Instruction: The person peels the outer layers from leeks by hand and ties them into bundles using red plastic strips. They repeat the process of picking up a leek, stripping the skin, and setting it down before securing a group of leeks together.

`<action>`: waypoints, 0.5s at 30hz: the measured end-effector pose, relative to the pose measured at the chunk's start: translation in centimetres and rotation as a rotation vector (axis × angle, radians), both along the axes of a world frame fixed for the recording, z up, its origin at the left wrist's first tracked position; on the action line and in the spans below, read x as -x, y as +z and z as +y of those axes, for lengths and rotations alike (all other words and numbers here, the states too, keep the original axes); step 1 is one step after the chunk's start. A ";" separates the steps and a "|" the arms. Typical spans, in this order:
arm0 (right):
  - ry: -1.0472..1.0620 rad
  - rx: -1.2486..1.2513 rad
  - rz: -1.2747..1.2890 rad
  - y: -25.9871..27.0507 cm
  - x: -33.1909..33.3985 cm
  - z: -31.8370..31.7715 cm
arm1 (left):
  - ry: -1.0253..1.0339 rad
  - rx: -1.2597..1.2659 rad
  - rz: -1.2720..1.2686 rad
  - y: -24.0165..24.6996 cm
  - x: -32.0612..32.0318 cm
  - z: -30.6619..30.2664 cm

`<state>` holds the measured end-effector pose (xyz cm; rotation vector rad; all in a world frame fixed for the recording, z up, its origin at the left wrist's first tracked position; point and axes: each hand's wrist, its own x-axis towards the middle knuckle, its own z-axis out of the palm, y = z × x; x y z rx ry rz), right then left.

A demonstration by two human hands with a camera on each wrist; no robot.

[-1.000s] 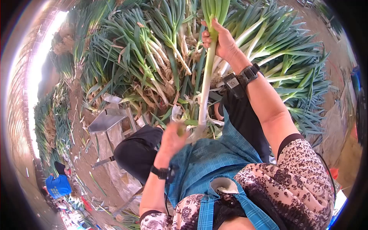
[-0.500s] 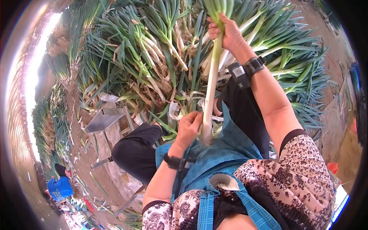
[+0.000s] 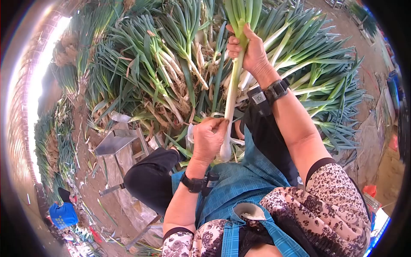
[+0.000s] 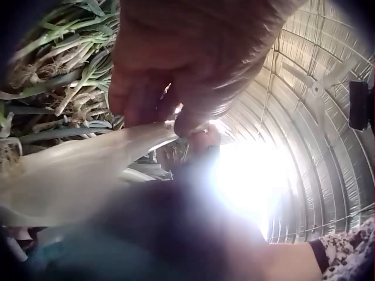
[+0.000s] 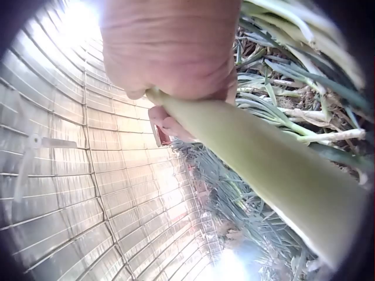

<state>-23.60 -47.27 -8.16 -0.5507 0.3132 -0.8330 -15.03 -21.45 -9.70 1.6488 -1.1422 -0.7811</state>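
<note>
A thick green onion stands upright in front of the person, its white root end just above the blue checked apron. High on the stalk, below the leaves, the right hand grips it with curled fingers. Lower down, the left hand pinches at the side of the white part with thumb and fingertips. In the left wrist view, those fingers hold the edge of a pale outer layer. The right wrist view shows the pale green stalk running out from the right fist.
Rooty, untrimmed green onions lie heaped ahead and to the left. Cleaner white-stalked ones are piled on the right. A metal stand sits left of the person's knee. A blue bag-like thing lies far left.
The left hand, earlier blurred and apart to the left of the stalk, has come in to its white lower part and pinches there. The right hand keeps its grip, with the stalk shifting slightly.
</note>
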 end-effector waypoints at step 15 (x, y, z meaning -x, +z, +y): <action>0.146 0.059 -0.011 1.6 -2.0 3.2 | 0.138 0.008 -0.114 0.5 -0.4 -3.0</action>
